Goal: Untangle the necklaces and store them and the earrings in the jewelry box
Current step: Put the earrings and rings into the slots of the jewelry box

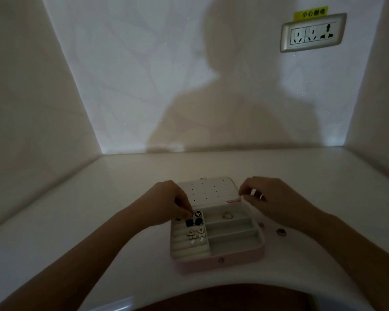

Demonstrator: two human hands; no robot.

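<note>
Label (311,12): yellow, above the wall socket (313,33); reads 小心触电.
Jewelry box (220,263): pink, lid open, on the white worktop (99,209).
Left hand (173,203): fingers curled, tips pinching a black earring (189,222) in the box's left slotted section.
Right hand (270,198): fingers curled, thumb and forefinger tips together beside the lid's right edge; any item held is too small to tell.
White earrings (195,234): in the same slotted section.

I count one jewelry box (220,264): inside, three black earrings (189,222), four pale earrings (200,231), one ring (227,215); right of it, two small pieces (281,232).
</note>
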